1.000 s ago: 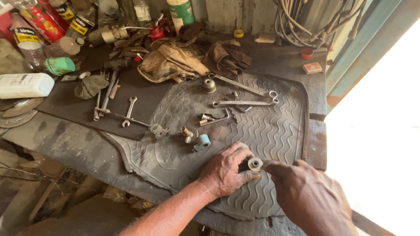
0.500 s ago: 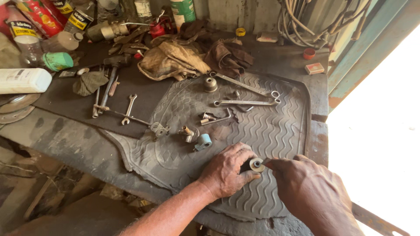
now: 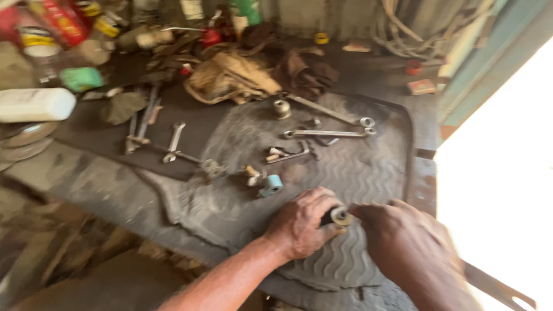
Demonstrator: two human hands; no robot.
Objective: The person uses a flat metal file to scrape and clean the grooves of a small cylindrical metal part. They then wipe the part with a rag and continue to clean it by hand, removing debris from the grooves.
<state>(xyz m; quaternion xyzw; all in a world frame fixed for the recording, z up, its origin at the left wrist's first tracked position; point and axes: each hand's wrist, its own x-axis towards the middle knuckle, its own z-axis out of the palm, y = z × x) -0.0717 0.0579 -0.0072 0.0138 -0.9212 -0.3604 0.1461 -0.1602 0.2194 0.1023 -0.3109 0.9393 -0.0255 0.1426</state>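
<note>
My left hand (image 3: 302, 222) is closed around a short dark cylindrical part with a pale metal end (image 3: 339, 216), resting on a grey ribbed rubber mat (image 3: 357, 173). My right hand (image 3: 403, 236) touches the metal end of that part with its fingertips; whether it holds anything small is hidden. A small light-blue cylinder (image 3: 271, 185) lies on the mat just left of my left hand. The view is motion-blurred.
On the mat lie long ring spanners (image 3: 328, 133), a metal socket (image 3: 281, 108) and small fittings (image 3: 252, 174). More spanners (image 3: 173, 142) lie to the left. Rags (image 3: 233, 78), a white bottle (image 3: 34, 104) and cans crowd the back. Bright daylight fills the right side.
The view has shifted and blurred a little. My hands have stayed together on the cylindrical part, with the right fingertips closing in on its metal end.
</note>
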